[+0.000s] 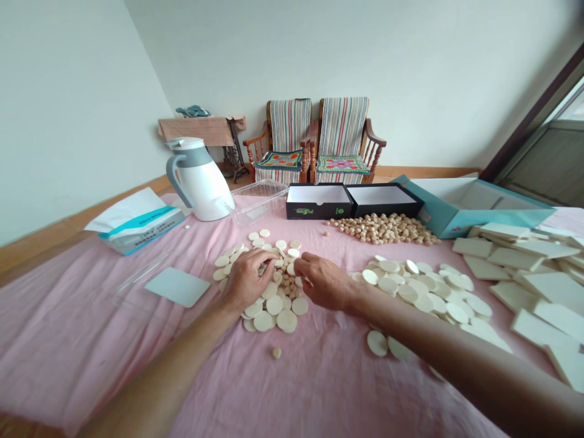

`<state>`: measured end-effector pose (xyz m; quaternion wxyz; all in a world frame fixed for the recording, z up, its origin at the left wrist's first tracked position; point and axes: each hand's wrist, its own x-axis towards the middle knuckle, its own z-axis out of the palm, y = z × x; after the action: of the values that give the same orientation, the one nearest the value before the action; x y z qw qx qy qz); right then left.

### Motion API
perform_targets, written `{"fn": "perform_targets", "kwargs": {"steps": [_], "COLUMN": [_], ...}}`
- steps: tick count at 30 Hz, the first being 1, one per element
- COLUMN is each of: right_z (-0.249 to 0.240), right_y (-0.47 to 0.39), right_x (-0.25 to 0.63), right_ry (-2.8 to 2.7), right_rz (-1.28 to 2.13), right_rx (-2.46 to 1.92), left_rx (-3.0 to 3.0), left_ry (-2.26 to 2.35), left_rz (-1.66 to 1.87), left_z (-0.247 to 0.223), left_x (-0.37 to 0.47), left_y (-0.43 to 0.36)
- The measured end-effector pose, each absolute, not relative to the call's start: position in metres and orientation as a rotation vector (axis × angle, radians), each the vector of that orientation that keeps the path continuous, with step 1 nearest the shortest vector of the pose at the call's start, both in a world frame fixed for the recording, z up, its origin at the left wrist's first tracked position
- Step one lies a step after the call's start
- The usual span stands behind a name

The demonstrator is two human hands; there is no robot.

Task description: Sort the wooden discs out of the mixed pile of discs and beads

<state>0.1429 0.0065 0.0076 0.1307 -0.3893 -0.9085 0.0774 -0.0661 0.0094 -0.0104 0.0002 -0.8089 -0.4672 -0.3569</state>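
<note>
My left hand [249, 277] is over a mixed pile of pale wooden discs [274, 305] and small wooden beads [288, 283] near the middle of the table. Its thumb and fingers are bent together in a pinch; what they hold, if anything, is too small to make out. Facing it across the pile, my right hand [323, 281] has its fingers curled closed at the right edge, and their contents are hidden. A gap with discs and beads separates the two hands. One loose bead [276, 353] lies on the cloth nearer to me.
More discs [422, 289] lie under and beyond my right forearm. Square wooden tiles [515, 255] are heaped at far right. Behind are a bead heap [383, 228], black boxes [319, 210], a teal box [483, 220], a clear tray [264, 204], a jug [205, 188] and a tissue pack [141, 225].
</note>
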Motion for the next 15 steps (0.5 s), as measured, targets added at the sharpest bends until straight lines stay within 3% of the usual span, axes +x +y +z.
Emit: {"fn": "perform_targets", "kwargs": {"steps": [8, 15], "right_z": [0.022, 0.01], "right_y": [0.056, 0.043], "right_x": [0.192, 0.156], "right_ry": [-2.393, -2.627], "right_rz": [-0.09, 0.126], "right_rx": [-1.643, -1.203], "left_rx": [-2.559, -2.556], "left_ry": [-1.445, -1.458], "left_rz": [-1.133, -1.128], "left_z": [-0.008, -0.008], "left_x": [-0.066, -0.065], "left_y": [0.009, 0.008]}}
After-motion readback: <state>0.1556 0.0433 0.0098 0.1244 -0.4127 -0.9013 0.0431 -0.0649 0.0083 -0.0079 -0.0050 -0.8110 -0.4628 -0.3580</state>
